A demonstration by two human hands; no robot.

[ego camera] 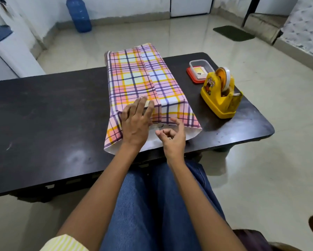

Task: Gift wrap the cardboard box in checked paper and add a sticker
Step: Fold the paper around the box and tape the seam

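**Left hand flat on the wrapped parcel, right hand loose at its open end**

The checked paper (134,75) lies around a long block shape in the middle of the dark table (43,105), its overlapping seam running lengthwise along the top. The cardboard box itself is covered by the paper and cannot be made out. The near end of the wrap is unfolded – the paper stands out past the block as an open sleeve, white inside, reaching to the table's near edge.

The left hand (136,122) rests palm-down on the top of the paper at the near end, its fingers (143,105) straight and spread, pressing just left of the seam. The right hand (172,140) hovers at the mouth of the open end, just beside the left hand; its fingers (163,132) are loosely curled and nothing can be seen in them.

To the right of the parcel stands a yellow tape dispenser (220,95) with a roll in it. Beyond it sits a clear plastic container (200,69) on a red lid (193,77) – something flat and yellow lies inside, too small to identify. The person's blue jeans (152,205) fill the foreground. On the floor beyond the table stand a blue water bottle (79,14) and a dark mat (233,32).
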